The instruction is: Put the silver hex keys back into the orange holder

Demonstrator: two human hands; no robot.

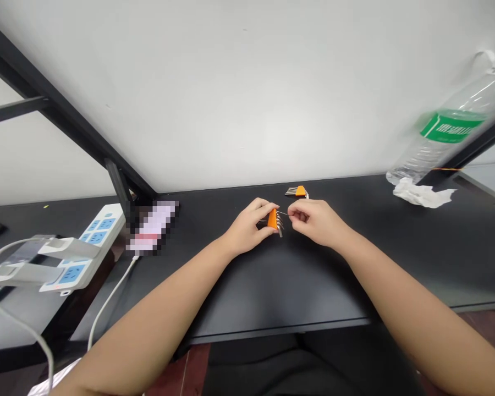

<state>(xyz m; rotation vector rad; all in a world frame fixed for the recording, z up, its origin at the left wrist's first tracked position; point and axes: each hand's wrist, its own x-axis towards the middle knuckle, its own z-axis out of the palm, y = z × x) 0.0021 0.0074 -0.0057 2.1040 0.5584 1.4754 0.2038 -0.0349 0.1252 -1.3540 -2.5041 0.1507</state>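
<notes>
My left hand [253, 224] grips an orange hex key holder [273, 219] by its two ends, thumb below and fingers above. Several bent metal hex keys stick out of its right side. Just to the right, my right hand [313, 219] pinches a thin hex key [283, 213] between thumb and fingertips. That key's far end reaches the holder; whether it sits in a slot, I cannot tell. Behind my right hand, a second orange hex key set [300, 191] lies on the black table [297, 286].
A clear plastic bottle [449, 129] with a green label and a crumpled tissue [423, 193] are at the back right. To the left lie a blurred-out phone [154, 225] on a white cable [111, 297] and a white power strip [93, 247]. A white wall [247, 99] borders the back.
</notes>
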